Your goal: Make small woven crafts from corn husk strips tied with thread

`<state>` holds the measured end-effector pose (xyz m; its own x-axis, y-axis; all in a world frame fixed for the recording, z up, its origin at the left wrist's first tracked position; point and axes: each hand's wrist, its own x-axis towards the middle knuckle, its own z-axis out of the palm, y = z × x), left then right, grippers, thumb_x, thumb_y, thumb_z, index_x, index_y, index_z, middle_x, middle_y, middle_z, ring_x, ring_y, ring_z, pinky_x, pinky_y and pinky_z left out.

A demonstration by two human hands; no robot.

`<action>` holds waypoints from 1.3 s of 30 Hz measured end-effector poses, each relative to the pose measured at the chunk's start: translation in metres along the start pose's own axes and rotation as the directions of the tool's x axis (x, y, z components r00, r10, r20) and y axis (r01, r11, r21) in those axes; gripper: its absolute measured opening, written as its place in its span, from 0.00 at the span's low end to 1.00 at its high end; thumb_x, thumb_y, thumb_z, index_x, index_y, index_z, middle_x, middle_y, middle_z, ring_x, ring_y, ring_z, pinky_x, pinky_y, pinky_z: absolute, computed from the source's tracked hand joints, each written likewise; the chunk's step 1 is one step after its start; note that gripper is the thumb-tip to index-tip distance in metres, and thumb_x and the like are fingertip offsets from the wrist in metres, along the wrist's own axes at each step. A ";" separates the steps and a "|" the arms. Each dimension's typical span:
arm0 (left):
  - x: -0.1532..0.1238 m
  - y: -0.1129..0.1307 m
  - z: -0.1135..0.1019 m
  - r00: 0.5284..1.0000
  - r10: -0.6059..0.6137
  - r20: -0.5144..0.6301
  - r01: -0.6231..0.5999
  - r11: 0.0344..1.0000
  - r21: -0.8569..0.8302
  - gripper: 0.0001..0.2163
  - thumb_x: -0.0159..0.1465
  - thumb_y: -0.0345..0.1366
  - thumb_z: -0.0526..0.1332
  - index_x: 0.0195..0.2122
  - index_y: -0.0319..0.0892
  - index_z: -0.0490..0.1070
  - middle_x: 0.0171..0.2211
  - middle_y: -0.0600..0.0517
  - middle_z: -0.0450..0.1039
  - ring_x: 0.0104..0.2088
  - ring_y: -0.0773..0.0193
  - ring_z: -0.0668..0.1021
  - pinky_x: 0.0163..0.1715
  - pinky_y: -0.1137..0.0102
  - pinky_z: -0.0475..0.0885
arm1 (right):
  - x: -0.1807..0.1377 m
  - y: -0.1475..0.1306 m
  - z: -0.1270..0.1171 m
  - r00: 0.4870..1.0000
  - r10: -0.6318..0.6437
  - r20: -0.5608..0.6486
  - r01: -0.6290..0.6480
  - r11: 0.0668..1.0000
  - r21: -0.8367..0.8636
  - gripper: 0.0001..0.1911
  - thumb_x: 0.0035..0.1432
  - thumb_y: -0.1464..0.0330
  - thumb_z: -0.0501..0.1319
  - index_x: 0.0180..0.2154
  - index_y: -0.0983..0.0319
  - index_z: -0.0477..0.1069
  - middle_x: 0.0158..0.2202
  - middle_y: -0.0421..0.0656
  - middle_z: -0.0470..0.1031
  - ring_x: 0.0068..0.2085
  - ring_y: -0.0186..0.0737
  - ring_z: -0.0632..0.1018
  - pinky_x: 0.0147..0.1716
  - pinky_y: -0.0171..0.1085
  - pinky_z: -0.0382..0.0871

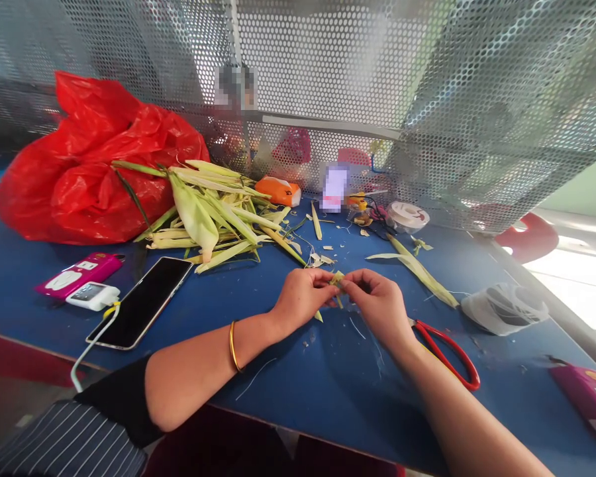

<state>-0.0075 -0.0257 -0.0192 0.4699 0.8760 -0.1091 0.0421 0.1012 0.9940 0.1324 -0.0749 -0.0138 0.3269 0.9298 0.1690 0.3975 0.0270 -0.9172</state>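
Note:
Between the fingertips of both hands is a small folded piece of corn husk (338, 278), pale yellow-green. My left hand (302, 297), with a gold bangle (234, 346) on its wrist, pinches it from the left. From the right, my right hand (380, 306) grips it with thumb and fingers, partly hiding it. Red-handled scissors (459, 354) lie under and beside my right forearm, their blades mostly covered. Small husk scraps (320, 260) are scattered just beyond my hands. A heap of corn husks (203, 212) lies at the left.
A red plastic bag (99, 179) stands behind the heap. Nearer are a black-screened phone (142, 301) and a purple power strip (82, 275). To the right are a long husk strip (424, 271), a white spool (407, 216) and a clear tub (504, 308). Perforated metal sheeting (322, 66) closes the back.

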 end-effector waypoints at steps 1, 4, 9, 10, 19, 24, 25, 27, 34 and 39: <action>0.000 -0.001 0.000 1.000 -0.005 0.003 0.005 1.000 0.005 0.08 0.56 0.27 0.64 0.38 0.38 0.79 0.26 0.50 0.78 0.24 0.66 0.78 0.29 0.71 0.75 | 0.000 0.001 0.001 1.000 0.003 -0.003 -0.003 1.000 0.028 0.09 0.49 0.62 0.63 0.28 0.62 0.72 0.21 0.38 0.73 0.23 0.35 0.71 0.24 0.35 0.62; 0.001 -0.003 -0.001 0.998 0.058 0.012 -0.059 0.996 0.074 0.09 0.56 0.28 0.64 0.38 0.39 0.79 0.28 0.50 0.79 0.26 0.65 0.79 0.30 0.71 0.75 | 0.001 0.004 0.001 0.999 0.031 0.009 -0.032 0.989 0.146 0.13 0.48 0.63 0.65 0.35 0.61 0.69 0.22 0.37 0.73 0.24 0.37 0.75 0.26 0.36 0.67; 0.000 -0.001 -0.007 0.982 0.179 0.063 -0.190 0.933 0.306 0.09 0.58 0.31 0.61 0.38 0.40 0.80 0.30 0.51 0.80 0.28 0.65 0.80 0.30 0.72 0.72 | 0.003 0.001 -0.002 0.990 0.047 0.129 -0.073 0.976 0.205 0.15 0.46 0.65 0.65 0.38 0.62 0.72 0.28 0.40 0.76 0.28 0.39 0.78 0.32 0.38 0.71; 0.000 0.000 -0.008 0.979 0.190 0.075 -0.205 0.912 0.356 0.10 0.58 0.30 0.60 0.38 0.40 0.80 0.29 0.51 0.80 0.28 0.65 0.79 0.30 0.73 0.71 | 0.003 0.000 -0.002 0.985 0.053 0.161 -0.086 0.974 0.209 0.14 0.47 0.65 0.64 0.37 0.63 0.73 0.29 0.41 0.77 0.29 0.39 0.78 0.33 0.38 0.72; -0.003 0.002 -0.009 0.960 0.155 0.231 -0.255 0.824 0.506 0.07 0.58 0.31 0.59 0.25 0.40 0.75 0.21 0.54 0.74 0.24 0.68 0.75 0.26 0.74 0.64 | 0.006 0.007 -0.007 0.991 0.041 0.124 -0.038 0.999 -0.026 0.13 0.51 0.59 0.62 0.26 0.62 0.76 0.22 0.40 0.73 0.25 0.36 0.71 0.26 0.35 0.62; -0.001 -0.002 -0.006 0.946 0.024 0.322 -0.097 0.973 0.212 0.07 0.60 0.32 0.58 0.34 0.38 0.76 0.23 0.53 0.75 0.25 0.66 0.77 0.30 0.72 0.71 | 0.009 0.010 -0.008 0.999 0.020 0.046 -0.019 1.000 -0.024 0.13 0.53 0.58 0.60 0.25 0.61 0.73 0.21 0.38 0.69 0.25 0.34 0.67 0.26 0.34 0.59; -0.001 -0.001 -0.005 0.946 0.004 0.325 -0.062 0.984 0.168 0.07 0.60 0.32 0.59 0.35 0.38 0.76 0.24 0.52 0.75 0.25 0.66 0.77 0.30 0.71 0.72 | 0.009 0.010 -0.007 1.000 0.009 0.022 -0.008 0.999 -0.053 0.13 0.54 0.59 0.59 0.26 0.61 0.73 0.21 0.38 0.69 0.25 0.34 0.67 0.26 0.34 0.58; -0.002 0.000 -0.004 0.942 -0.032 0.333 -0.002 0.995 0.103 0.07 0.60 0.32 0.59 0.35 0.38 0.76 0.24 0.52 0.75 0.25 0.66 0.77 0.31 0.70 0.73 | 0.008 0.010 -0.004 0.999 -0.038 -0.013 0.035 0.987 -0.155 0.14 0.56 0.59 0.57 0.25 0.61 0.71 0.22 0.38 0.69 0.25 0.35 0.67 0.26 0.34 0.57; -0.007 0.008 -0.002 0.896 -0.204 0.394 0.250 0.966 -0.068 0.05 0.56 0.35 0.65 0.30 0.39 0.73 0.23 0.52 0.75 0.24 0.64 0.79 0.30 0.68 0.74 | 0.003 0.008 -0.001 0.975 -0.223 -0.008 0.203 0.902 -0.381 0.13 0.60 0.63 0.55 0.24 0.59 0.66 0.21 0.37 0.68 0.24 0.34 0.66 0.26 0.33 0.55; -0.007 0.011 -0.003 0.846 -0.322 0.425 0.389 0.918 -0.081 0.08 0.52 0.37 0.67 0.30 0.38 0.73 0.27 0.51 0.78 0.25 0.64 0.80 0.30 0.69 0.73 | 0.003 0.008 0.001 0.968 -0.244 0.052 0.246 0.899 -0.361 0.13 0.61 0.64 0.56 0.25 0.59 0.67 0.23 0.38 0.71 0.25 0.34 0.67 0.27 0.33 0.56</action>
<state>-0.0133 -0.0293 -0.0080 0.7588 0.5082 -0.4075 0.1504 0.4720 0.8687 0.1362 -0.0717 -0.0211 0.1753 0.9127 0.3690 0.7478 0.1204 -0.6529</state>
